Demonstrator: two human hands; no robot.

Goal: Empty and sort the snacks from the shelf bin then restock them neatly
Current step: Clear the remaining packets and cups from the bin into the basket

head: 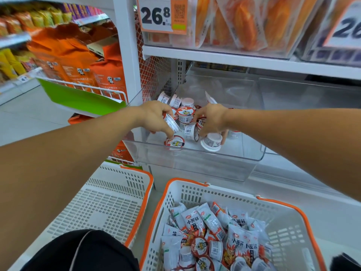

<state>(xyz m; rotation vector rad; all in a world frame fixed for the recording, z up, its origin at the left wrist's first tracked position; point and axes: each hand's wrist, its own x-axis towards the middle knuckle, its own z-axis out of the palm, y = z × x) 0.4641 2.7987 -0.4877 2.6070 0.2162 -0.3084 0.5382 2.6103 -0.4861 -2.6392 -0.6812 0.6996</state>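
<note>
Both arms stretched forward into the clear shelf bin (195, 153), wrists bent down over the pile. Left hand (154, 116) curled round a small snack cup (172, 123), held on its side, fingertips reaching down to touch another cup (174, 142) lying at the bin's near edge. Right hand (212, 119) with fingers curled down over a white overturned cup (212, 141), thumb and fingers either side of it, gripping. Hands apart, a cluster of loose cups (185, 114) between them, more tumbled toward the far left corner of the bin. Near and below, on the right, a white basket with orange rim (283, 227) holding silver snack packets (195, 218) mixed with a few cups. To its left, a second white basket (109, 202). Up on the far shelf, a price tag (156, 14) reading 26.8.
</note>
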